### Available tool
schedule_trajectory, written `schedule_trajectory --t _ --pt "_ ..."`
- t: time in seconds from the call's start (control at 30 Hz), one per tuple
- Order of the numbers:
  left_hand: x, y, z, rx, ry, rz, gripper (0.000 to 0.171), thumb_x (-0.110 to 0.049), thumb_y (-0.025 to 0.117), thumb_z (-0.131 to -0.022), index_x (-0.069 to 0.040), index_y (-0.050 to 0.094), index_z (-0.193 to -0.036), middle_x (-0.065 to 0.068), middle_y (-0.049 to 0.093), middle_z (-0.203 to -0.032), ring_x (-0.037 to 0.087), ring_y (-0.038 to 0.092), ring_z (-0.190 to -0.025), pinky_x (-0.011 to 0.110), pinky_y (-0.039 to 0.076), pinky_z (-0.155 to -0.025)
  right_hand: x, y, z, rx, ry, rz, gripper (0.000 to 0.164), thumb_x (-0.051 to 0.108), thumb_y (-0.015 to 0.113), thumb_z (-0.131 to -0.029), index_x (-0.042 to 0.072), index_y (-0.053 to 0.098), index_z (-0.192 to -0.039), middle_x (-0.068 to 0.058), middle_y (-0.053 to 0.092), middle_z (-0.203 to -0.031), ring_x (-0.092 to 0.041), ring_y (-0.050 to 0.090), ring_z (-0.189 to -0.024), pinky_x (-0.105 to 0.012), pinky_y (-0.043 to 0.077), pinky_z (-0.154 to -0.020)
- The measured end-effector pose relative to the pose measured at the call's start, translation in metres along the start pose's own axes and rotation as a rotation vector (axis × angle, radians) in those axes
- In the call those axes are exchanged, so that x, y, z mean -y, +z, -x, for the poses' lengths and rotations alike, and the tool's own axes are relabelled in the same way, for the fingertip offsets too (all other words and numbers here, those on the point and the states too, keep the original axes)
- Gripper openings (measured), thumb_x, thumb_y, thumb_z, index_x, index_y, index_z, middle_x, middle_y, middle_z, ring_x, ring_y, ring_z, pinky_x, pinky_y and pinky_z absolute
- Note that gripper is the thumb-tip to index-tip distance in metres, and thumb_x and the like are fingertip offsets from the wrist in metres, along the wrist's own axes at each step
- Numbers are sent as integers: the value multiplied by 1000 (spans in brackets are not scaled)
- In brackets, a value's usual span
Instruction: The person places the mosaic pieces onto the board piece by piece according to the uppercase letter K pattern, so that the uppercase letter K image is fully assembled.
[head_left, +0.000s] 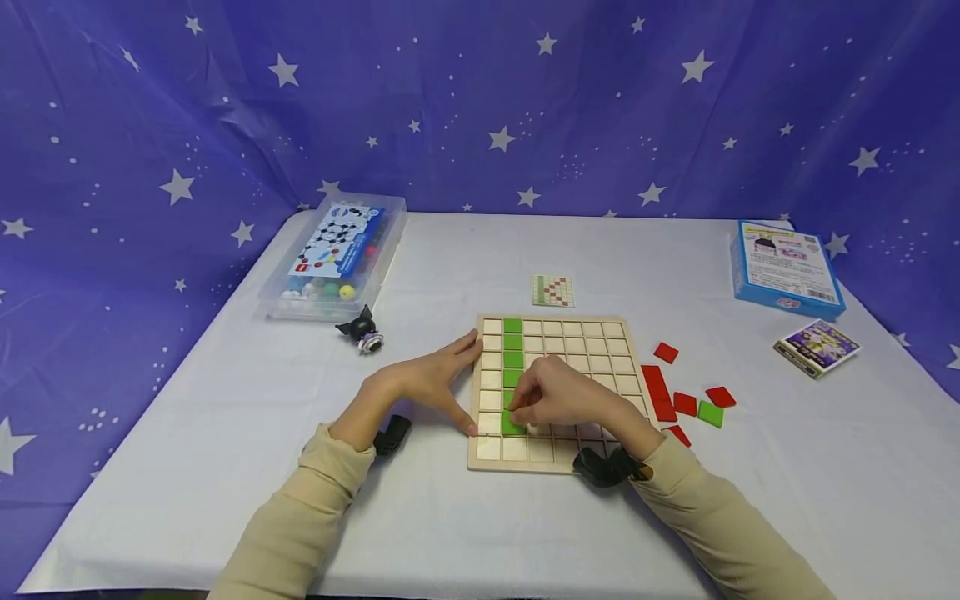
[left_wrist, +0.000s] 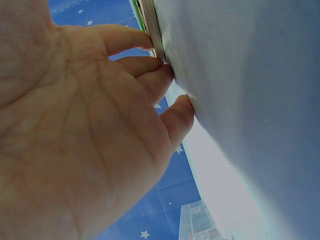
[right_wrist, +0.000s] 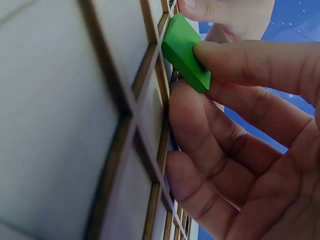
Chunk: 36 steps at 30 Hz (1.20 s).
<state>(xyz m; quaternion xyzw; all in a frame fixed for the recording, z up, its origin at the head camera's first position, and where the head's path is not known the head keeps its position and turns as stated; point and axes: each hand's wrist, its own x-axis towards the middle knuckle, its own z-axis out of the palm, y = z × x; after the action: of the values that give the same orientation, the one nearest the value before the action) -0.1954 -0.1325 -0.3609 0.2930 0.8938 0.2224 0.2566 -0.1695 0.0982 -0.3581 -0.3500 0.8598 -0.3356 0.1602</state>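
A wooden grid board lies on the white table, with green tiles down its second column from the left. My right hand pinches a green tile between thumb and fingers. In the right wrist view this tile is tilted, right at the board's raised grid lines. The other fingers of that hand are curled close to the board. My left hand rests against the board's left edge, thumb and fingers spread, fingertips at its side in the left wrist view.
Right of the board lie several red tiles and a loose green tile. A small pattern card is behind it. A clear plastic case and black figurine stand left; a blue box and small box are right.
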Motion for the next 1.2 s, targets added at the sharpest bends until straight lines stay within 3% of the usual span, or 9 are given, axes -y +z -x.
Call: schedule_trajectory --t 0.87,1.2 --pt "0 -1 -1 -3 3 3 127 -43 87 -66 -7 4 -155 8 -10 -163 24 -3 -150 42 12 -122 3 1 0 -47 41 44 6 8 79 -76 9 76 -71 4 68 -64 0 54 -58 -17 46 -55" --pt "0 -1 0 -5 10 5 126 -41 86 -67 -6 4 -155 10 -9 -163 26 -2 -150 44 12 -121 -2 1 1 -21 28 -15 12 -3 69 -75 7 71 -70 4 64 -64 -2 52 -58 -18 47 -55"
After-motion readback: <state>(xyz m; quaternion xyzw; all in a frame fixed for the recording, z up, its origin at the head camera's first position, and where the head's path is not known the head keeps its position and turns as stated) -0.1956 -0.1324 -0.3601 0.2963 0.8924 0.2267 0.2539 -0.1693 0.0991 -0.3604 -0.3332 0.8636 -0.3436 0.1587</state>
